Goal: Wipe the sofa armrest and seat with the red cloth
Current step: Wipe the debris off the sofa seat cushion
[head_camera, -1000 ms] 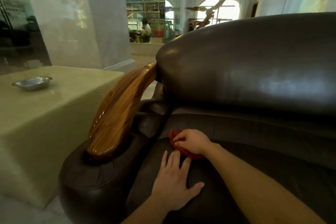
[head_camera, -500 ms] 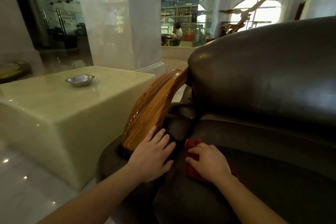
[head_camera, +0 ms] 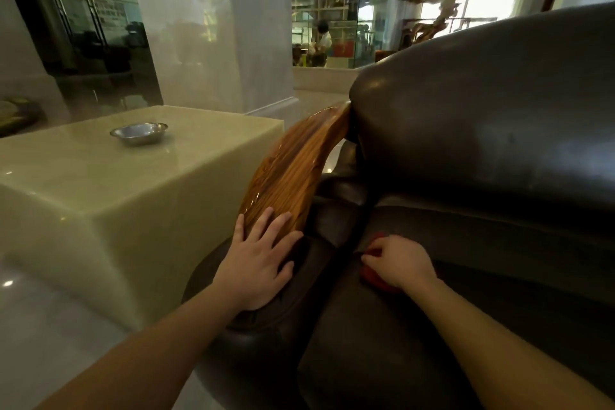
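Note:
A dark brown leather sofa fills the right half of the view, with its seat cushion (head_camera: 416,343) below and its backrest (head_camera: 482,116) above. The armrest is a curved, glossy wooden slat (head_camera: 293,170) over a leather roll. My left hand (head_camera: 258,263) lies flat, fingers spread, on the lower end of the slat and the leather beneath it. My right hand (head_camera: 401,263) presses the red cloth (head_camera: 377,280) onto the seat beside the gap next to the armrest. Most of the cloth is hidden under the hand.
A pale green stone block table (head_camera: 116,196) stands close on the left of the armrest, with a small metal dish (head_camera: 139,132) on top. A white pillar (head_camera: 199,27) and glass walls rise behind. A polished floor (head_camera: 40,336) lies at the lower left. A person sits far back.
My left hand left the seat cushion and now rests on the wooden armrest's lower end. My right hand stayed on the red cloth near the seat's inner corner. The view swung left.

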